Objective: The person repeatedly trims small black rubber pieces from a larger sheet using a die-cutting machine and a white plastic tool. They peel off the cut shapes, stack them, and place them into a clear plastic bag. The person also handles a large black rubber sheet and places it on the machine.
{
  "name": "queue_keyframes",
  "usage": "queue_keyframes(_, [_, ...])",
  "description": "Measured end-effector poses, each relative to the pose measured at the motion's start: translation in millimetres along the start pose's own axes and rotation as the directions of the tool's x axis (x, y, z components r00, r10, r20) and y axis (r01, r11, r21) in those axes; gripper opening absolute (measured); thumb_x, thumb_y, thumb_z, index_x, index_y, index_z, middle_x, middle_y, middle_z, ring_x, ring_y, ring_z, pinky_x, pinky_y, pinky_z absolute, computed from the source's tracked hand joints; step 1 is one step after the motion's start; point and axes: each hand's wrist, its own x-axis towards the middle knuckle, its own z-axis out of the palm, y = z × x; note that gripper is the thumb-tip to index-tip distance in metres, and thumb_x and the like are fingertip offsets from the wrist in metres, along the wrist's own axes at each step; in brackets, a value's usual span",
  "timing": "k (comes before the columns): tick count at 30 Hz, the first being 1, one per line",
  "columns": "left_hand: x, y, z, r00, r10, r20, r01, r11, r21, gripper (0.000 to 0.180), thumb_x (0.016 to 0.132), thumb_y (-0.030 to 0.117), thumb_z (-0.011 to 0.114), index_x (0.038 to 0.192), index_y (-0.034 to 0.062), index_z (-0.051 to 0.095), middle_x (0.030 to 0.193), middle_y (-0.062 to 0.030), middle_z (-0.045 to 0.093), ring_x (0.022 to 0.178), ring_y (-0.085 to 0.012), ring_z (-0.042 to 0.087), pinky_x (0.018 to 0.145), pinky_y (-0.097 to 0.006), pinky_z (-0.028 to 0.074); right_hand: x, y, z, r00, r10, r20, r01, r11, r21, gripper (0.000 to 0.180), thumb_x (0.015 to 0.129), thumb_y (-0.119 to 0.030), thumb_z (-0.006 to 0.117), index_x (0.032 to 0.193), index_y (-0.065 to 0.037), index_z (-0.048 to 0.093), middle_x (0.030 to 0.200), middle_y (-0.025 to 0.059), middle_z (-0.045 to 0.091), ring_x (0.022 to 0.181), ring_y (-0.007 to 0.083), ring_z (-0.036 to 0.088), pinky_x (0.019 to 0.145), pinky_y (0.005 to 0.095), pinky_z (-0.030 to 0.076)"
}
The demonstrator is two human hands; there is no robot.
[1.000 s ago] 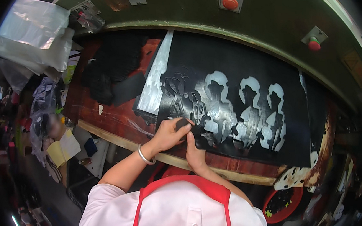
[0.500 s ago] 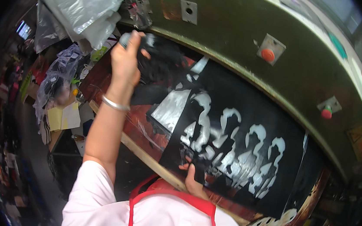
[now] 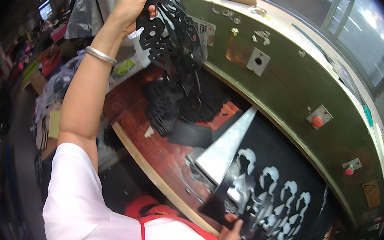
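My left hand is raised high at the upper left and grips a strip of black cut-out scrap material full of holes, which hangs down from it. Below the strip lies a pile of black cut pieces on the reddish-brown work board. My right hand rests low at the near edge of a black sheet with a row of shoe-shaped cut-outs showing white. A shiny metal wedge lies on that sheet.
A green curved machine housing arches behind the board, with red buttons and a grey plate. Plastic bags and cluttered goods fill the left side. A wooden strip edges the board.
My left hand has lifted the black scrap strip from the sheet up and to the left. My head has turned left, so the cut sheet now lies at the lower right.
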Motion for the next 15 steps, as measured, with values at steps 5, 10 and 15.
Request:
queue_keyframes(5, [19, -29, -52, 0.970, 0.039, 0.241, -0.060, 0.995, 0.080, 0.035, 0.093, 0.031, 0.064, 0.111, 0.0005, 0.064, 0.068, 0.0055, 0.051, 0.058, -0.0010, 0.045, 0.053, -0.017, 0.040, -46, 16, 35, 0.999, 0.024, -0.048, -0.022, 0.999, 0.037, 0.040, 0.093, -0.009, 0.061, 0.131, -0.001, 0.052, 0.124, 0.0129, 0.060, 0.112, 0.0217, 0.057, 0.097, 0.0368, 0.047])
queue_keyframes(10, [30, -92, -99, 0.970, -0.087, 0.225, 0.080, 0.996, 0.041, 0.027, 0.093, 0.025, 0.064, 0.106, 0.0013, 0.066, 0.065, 0.0036, 0.055, 0.054, -0.0028, 0.049, 0.050, -0.019, 0.042, -82, 33, 105, 0.996, 0.086, 0.017, -0.074, 0.925, -0.374, 0.025, 0.087, -0.008, 0.065, 0.105, 0.010, 0.061, 0.089, 0.0164, 0.067, 0.082, 0.0235, 0.068, 0.072, 0.0355, 0.057])
queue_keyframes(15, [54, -145, -126, 0.994, -0.039, 0.103, 0.005, 0.949, 0.316, 0.028, 0.090, 0.030, 0.066, 0.086, 0.0024, 0.064, 0.057, -0.0020, 0.060, 0.049, -0.0089, 0.057, 0.049, -0.025, 0.046, -91, 57, 179, 0.969, 0.245, 0.022, -0.149, 0.656, -0.740, 0.025, 0.087, -0.004, 0.066, 0.108, 0.010, 0.063, 0.088, 0.0153, 0.070, 0.077, 0.0180, 0.068, 0.067, 0.0274, 0.056])
